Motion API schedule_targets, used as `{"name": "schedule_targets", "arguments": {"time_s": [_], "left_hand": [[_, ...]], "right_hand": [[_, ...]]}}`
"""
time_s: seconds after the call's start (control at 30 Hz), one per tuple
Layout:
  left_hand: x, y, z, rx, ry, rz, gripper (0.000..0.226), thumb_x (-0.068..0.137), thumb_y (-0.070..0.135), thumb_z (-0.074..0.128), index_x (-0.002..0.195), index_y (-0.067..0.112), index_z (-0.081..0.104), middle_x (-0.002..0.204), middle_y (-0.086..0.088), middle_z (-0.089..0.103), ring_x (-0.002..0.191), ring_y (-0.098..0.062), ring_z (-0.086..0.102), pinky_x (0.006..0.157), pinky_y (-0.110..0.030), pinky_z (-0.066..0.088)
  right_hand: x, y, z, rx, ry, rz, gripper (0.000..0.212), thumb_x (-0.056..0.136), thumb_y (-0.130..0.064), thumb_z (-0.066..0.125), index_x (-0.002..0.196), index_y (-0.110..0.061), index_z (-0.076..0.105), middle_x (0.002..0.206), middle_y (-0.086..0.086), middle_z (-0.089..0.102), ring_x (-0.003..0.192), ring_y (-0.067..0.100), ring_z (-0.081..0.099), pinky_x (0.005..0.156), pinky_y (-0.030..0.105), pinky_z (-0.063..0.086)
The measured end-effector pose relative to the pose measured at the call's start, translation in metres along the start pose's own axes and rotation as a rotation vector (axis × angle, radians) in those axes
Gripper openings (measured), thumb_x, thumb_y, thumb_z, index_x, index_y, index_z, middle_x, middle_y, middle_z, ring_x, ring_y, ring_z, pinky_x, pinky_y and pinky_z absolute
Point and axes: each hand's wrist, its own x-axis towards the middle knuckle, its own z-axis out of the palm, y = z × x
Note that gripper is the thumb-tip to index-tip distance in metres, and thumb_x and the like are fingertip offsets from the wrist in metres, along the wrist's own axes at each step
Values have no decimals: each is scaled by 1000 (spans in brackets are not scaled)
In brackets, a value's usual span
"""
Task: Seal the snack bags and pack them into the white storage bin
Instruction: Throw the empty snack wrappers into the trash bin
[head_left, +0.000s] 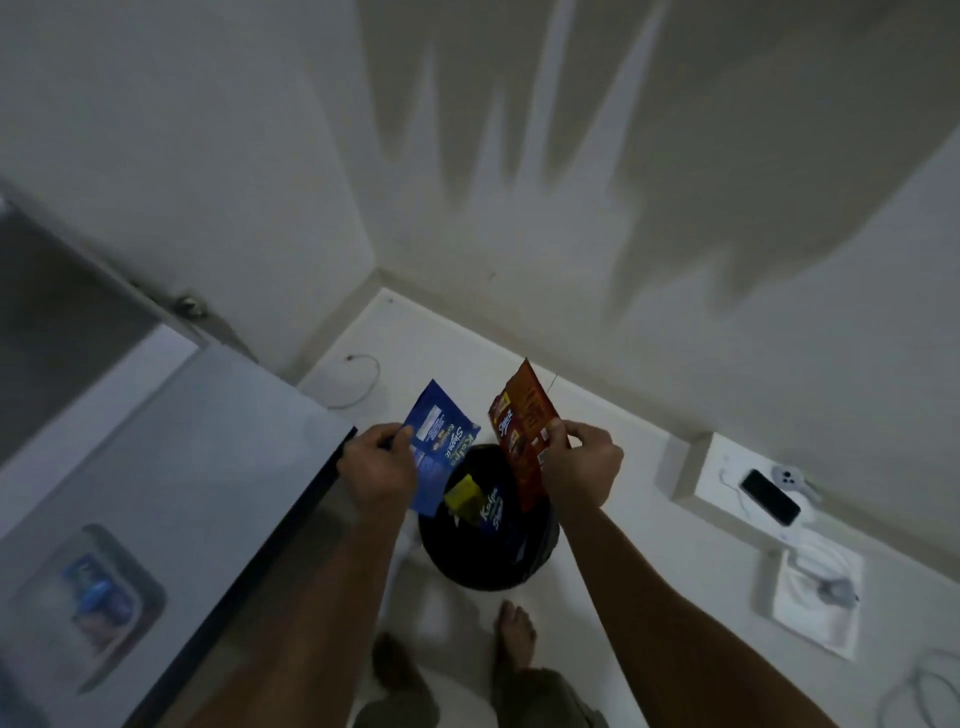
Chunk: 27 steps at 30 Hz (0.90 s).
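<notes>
- A grey table (171, 467) fills the left side; a blurred blue item (93, 597) lies on it.
- The left hand (376, 467) pinches a blue snack bag (434, 441) by its edge, holding it above a black bin (488, 551) on the floor.
- Inside the bin lie a yellow packet (462, 496) and another blue bag (493, 512).
- The right hand (584, 462) pinches a red snack bag (522, 436), also over the bin.
- A bare foot (514, 631) stands just below the bin.
- A dark phone (770, 497) lies on a low ledge at the right.
</notes>
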Motion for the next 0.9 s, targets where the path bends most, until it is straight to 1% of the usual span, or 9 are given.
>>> {"name": "schedule_targets", "arguments": {"time_s": [0.1,0.23,0.3,0.4,0.53,0.63,0.77,0.83,0.9], "left_hand": [[-12,-21,20,-40,-2,-129,11,87,10,70,80,3,76,65,-5,65,59,-17,59,66,-32,51],[-14,-50,47,-27,-6,-267,7,86,14,72,88,8,77,71,-3,68,68,-22,65,74,-41,59],[-13,-60,59,-20,23,-250,7,85,15,73,88,10,78,75,-5,72,68,-20,67,74,-42,60],[-14,-67,68,-2,19,-257,7,85,18,73,88,13,77,76,-3,72,67,-16,66,74,-38,60],[-8,-85,92,19,7,-245,14,85,22,74,93,10,77,85,-4,73,77,-18,67,77,-32,56],[-7,-94,100,10,-15,-249,25,85,23,75,104,7,74,95,0,67,87,-12,61,81,-26,51],[-8,-102,101,31,-60,-280,30,85,28,75,108,9,73,106,-5,70,93,-11,60,91,-31,53],[-13,-103,96,46,-70,-292,30,84,28,75,108,10,73,108,-6,71,98,-15,63,93,-31,52],[-19,-102,89,63,-84,-279,30,84,30,75,107,11,73,109,-7,71,103,-21,65,95,-38,53]], "right_hand": [[1,29,13,-41,-56,57,30,82,-52,58,84,-28,75,88,2,70,78,24,69,71,39,61],[2,61,32,-81,-96,94,30,83,-47,57,80,-21,73,75,0,68,73,25,67,66,42,61],[3,72,42,-97,-107,87,30,82,-47,56,82,-23,74,81,-5,70,84,28,66,69,43,60],[2,76,46,-104,-101,84,29,82,-46,57,83,-24,75,89,-8,70,91,28,65,72,44,59],[7,87,58,-95,-94,73,17,88,-31,68,90,-17,78,110,-1,70,108,27,59,84,45,55],[8,99,66,-111,-116,26,28,88,-33,70,105,-11,76,117,4,69,114,26,59,90,43,54],[5,108,66,-148,-164,55,34,90,-34,69,114,-10,72,125,3,65,123,25,51,95,41,49],[0,108,60,-160,-179,64,32,90,-32,69,114,-11,72,126,3,65,124,24,49,94,40,48],[-5,102,52,-164,-192,54,30,90,-31,70,112,-11,72,123,4,66,122,25,51,91,36,46]]}}
